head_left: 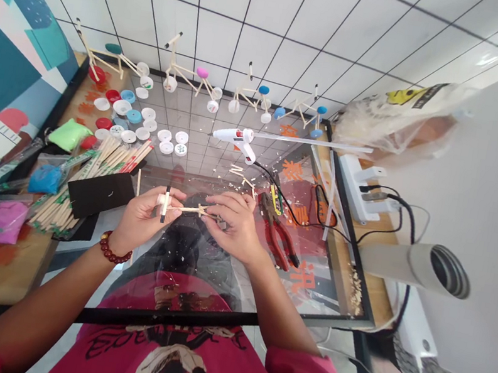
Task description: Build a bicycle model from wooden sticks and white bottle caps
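Both my hands meet over the glass tabletop (197, 267) and grip a small frame of wooden sticks (192, 208). My left hand (143, 216) pinches the end with a white bottle cap and a short black-tipped stick (165, 203) that stands upright. My right hand (233, 222) closes its fingers on the other end of the stick frame. A red bead bracelet (113, 251) is on my left wrist.
A white glue gun (240, 138) lies beyond my hands, its cord running right to a power strip (358, 179). Red pliers (277, 229) lie right of my hands. Bottle caps (145, 124), chopsticks (99, 168) and clay bags (45, 178) lie left. Finished stick models (186, 74) line the back.
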The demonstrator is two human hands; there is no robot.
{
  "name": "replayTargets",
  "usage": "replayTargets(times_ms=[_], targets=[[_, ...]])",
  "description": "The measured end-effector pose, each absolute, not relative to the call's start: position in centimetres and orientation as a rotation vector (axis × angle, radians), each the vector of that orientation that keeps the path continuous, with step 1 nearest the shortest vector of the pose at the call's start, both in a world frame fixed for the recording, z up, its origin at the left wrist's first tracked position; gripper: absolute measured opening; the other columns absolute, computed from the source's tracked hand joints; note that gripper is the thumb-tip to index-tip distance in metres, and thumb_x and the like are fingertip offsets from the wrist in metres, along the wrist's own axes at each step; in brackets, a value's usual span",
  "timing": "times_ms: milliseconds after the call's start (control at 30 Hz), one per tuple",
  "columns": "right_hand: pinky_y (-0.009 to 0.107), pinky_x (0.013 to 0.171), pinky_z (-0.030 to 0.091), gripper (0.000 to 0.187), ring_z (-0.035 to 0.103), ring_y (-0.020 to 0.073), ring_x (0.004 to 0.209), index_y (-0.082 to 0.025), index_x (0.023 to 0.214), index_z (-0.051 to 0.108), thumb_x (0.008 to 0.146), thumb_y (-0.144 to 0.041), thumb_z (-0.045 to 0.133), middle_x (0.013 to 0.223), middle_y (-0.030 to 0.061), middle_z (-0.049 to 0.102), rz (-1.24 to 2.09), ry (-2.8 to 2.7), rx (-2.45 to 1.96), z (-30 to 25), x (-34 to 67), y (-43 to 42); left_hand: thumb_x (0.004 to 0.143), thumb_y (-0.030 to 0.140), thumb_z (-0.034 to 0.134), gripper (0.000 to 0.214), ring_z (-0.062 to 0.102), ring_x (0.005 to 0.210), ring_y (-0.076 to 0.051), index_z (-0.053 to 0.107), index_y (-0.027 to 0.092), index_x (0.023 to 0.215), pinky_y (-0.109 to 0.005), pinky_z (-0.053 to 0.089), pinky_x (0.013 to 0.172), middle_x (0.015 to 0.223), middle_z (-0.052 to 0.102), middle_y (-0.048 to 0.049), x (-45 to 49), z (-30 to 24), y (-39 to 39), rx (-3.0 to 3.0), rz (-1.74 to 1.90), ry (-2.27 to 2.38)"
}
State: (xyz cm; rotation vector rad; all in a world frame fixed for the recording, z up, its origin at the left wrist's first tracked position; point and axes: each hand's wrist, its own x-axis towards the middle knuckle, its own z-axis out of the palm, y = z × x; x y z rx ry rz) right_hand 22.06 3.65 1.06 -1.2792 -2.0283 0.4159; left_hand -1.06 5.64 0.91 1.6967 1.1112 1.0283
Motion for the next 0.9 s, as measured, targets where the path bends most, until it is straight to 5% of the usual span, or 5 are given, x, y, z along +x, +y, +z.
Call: replayTargets(times_ms=[900], targets=[[0.039, 0.091, 0.041, 0.019, 0.074, 0.0182, 0.100, -0.024, 0.094, 0.074, 0.093, -0.018, 0.056, 0.114, 0.0066, 0.077, 0.452, -2.064, -1.180, 1.43, 22.05, 3.68, 0.086, 0.028, 0.069, 0.009, 0.069, 0.095, -0.020, 0.074, 0.021, 0.085, -0.036, 0.054, 0.088, 0.106, 0.073, -0.0078, -1.16, 0.49, 5.58, 1.718, 1.037, 1.060]])
